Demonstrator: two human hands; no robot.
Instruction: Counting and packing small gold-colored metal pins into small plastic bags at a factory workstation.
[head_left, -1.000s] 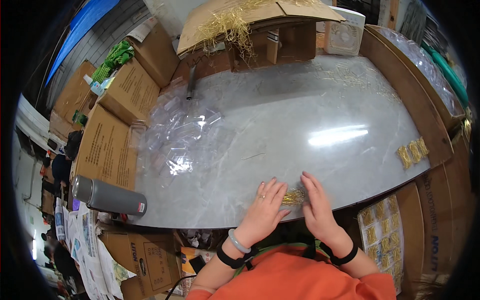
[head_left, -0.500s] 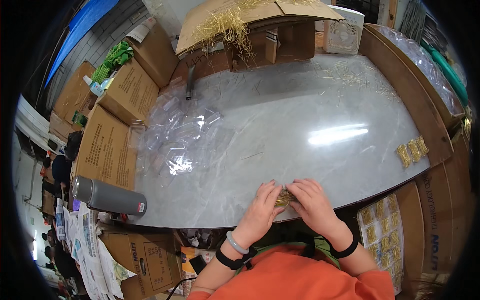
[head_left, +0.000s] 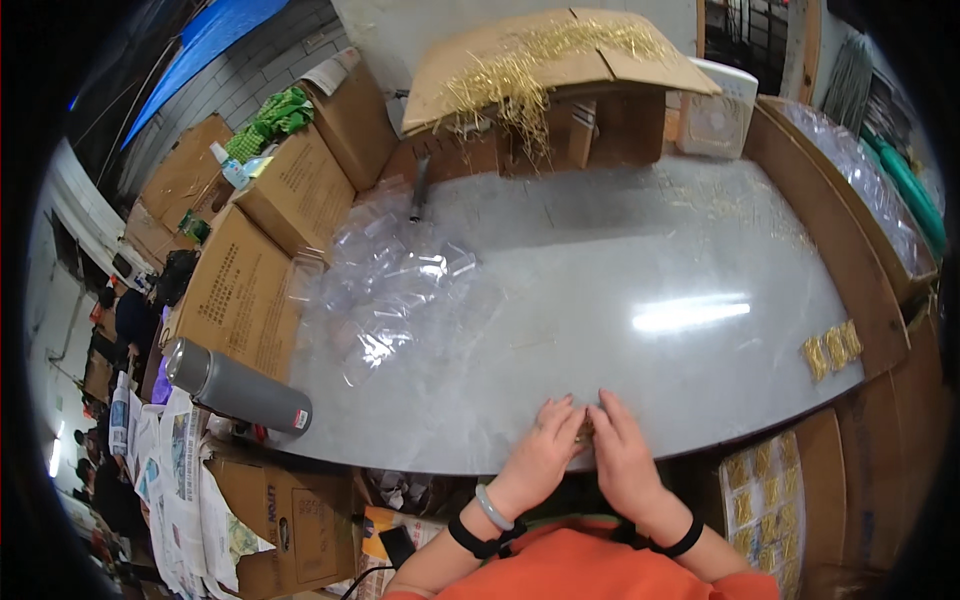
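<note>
My left hand (head_left: 545, 447) and my right hand (head_left: 620, 452) rest side by side at the near edge of the grey table (head_left: 620, 270). They press together over a small gold-coloured item (head_left: 585, 430), which shows only as a sliver between the fingers. Most of it is hidden, so I cannot tell its shape. A pile of clear plastic bags (head_left: 400, 290) lies on the table to the far left of my hands. A few small gold packets (head_left: 832, 350) sit at the table's right edge.
A grey flask (head_left: 240, 388) lies on a cardboard box at the left. Cardboard boxes (head_left: 245, 290) line the left side. A box topped with gold strands (head_left: 550, 60) stands at the back. More gold packets (head_left: 765, 495) lie in a box at lower right.
My hands have closed in on each other over the gold item and slid slightly toward the table's near edge. A second ago they were a little apart with the item showing between them.
</note>
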